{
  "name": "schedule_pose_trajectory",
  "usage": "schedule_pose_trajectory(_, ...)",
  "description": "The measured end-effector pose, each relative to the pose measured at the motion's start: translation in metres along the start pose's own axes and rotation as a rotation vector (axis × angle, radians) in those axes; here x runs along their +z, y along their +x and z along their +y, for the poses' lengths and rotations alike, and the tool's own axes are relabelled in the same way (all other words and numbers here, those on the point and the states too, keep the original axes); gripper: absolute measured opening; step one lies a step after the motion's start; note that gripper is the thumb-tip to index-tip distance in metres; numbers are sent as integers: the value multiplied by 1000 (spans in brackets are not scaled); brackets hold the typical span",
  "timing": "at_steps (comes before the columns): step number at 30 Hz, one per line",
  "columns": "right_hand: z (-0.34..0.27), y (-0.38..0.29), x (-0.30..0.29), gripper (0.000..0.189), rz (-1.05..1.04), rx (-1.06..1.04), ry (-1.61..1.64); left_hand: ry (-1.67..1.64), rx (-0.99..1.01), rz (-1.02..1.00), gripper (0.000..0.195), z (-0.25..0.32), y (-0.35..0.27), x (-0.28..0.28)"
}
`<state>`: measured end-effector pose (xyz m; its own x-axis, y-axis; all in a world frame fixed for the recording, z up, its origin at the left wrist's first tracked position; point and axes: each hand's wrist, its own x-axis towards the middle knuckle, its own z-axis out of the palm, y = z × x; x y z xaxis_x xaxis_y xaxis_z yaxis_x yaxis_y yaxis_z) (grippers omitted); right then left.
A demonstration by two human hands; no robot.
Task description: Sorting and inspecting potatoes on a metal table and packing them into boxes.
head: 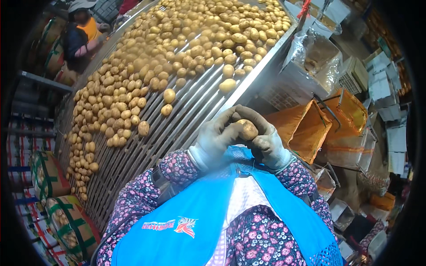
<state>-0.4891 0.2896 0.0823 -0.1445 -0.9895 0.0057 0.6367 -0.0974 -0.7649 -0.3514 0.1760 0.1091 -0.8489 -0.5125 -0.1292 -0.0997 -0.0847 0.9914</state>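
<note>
Both my hands wear pale work gloves with dirty, brownish fingers. They meet in front of my chest, close to the edge of a slatted metal sorting table [186, 116]. My left hand [216, 136] and my right hand [269, 143] hold one potato [248, 129] between their fingers. Part of the potato is hidden by the fingers. Many loose potatoes [199, 50] cover the far and left parts of the slats. A few single ones, such as a pale potato [227, 86], lie nearer to my hands.
Orange mesh bags [306, 129] hang on metal frames at the right. Behind them stands a plastic-lined box [313, 63]. Taped cartons of potatoes [66, 226] are at the lower left. A co-worker [83, 36] stands across the table at the upper left.
</note>
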Motion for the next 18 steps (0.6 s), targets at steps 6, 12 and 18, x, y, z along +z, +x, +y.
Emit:
schedule_pose_trajectory(6,12,12,5,97,-54,58,-2,-365,-67,111,40,-15,-6,-16)
schedule_pose_trajectory(12,12,13,7,96,-90,51,-56,-284,-150,105,35,-19,-17,-23)
schedule_pose_trajectory(18,20,18,12,86,-122,109,-77,-192,-142,137,31,-18,-11,-23)
